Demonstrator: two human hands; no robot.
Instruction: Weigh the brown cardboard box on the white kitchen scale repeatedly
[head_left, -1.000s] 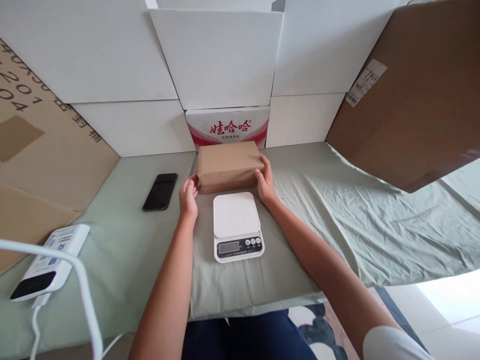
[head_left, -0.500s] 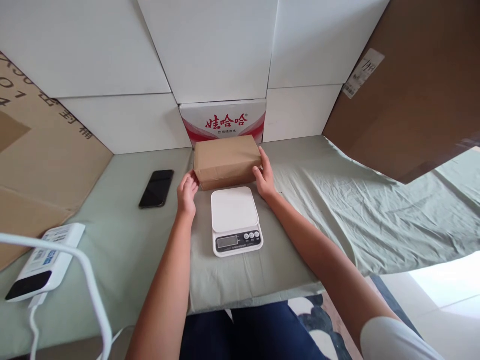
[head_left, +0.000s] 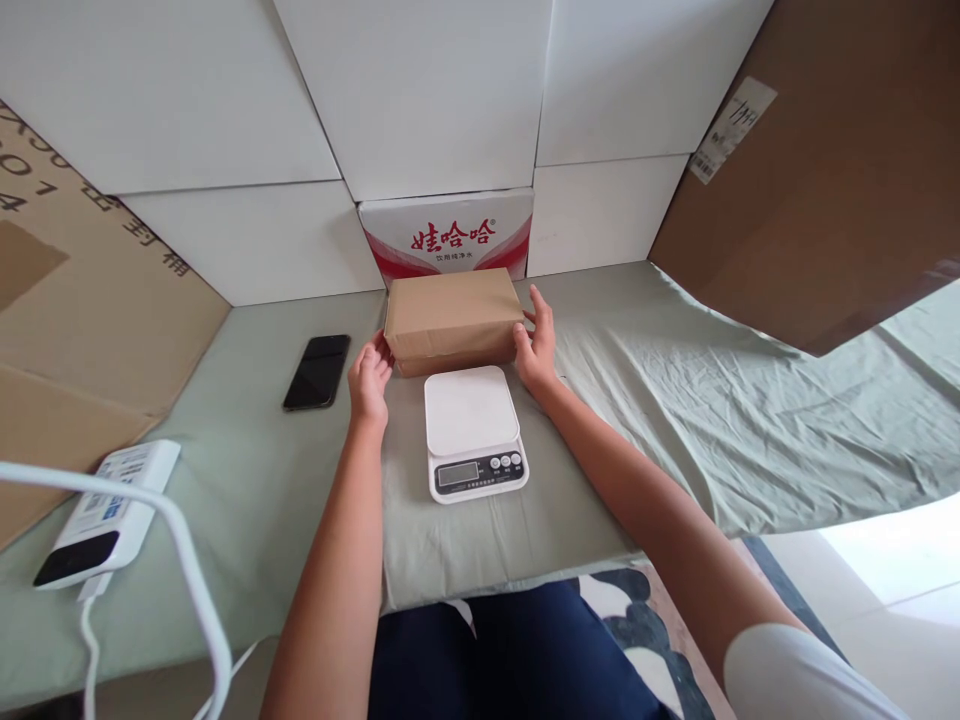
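Both hands are on the brown paper parcel (head_left: 452, 315), one at each end. The left hand (head_left: 369, 375) has its fingers curled against the parcel's left end, low down near the bottom edge; the right hand (head_left: 535, 345) lies flatter against the right end, fingers spread along the side. Each grip is only half closed, pressing inward on the parcel so that it is clasped between the two hands. Whether the parcel is lifted or resting on the cloth I cannot tell from here.

The parcel sits toward the back edge of the tabletop (head_left: 247, 480), which is covered with a pale green sheet, and it is just in front of a white carton with red lettering (head_left: 448, 236) standing against the white boards at the back. Just in front of the parcel, between the two forearms, is a white kitchen scale (head_left: 472, 432) with a bare platform and its display facing the person.

A black phone (head_left: 317, 371) lies to the left of the left hand, a little apart. A white power bank (head_left: 109, 512) with a white cable (head_left: 187, 570) is near the front left corner.
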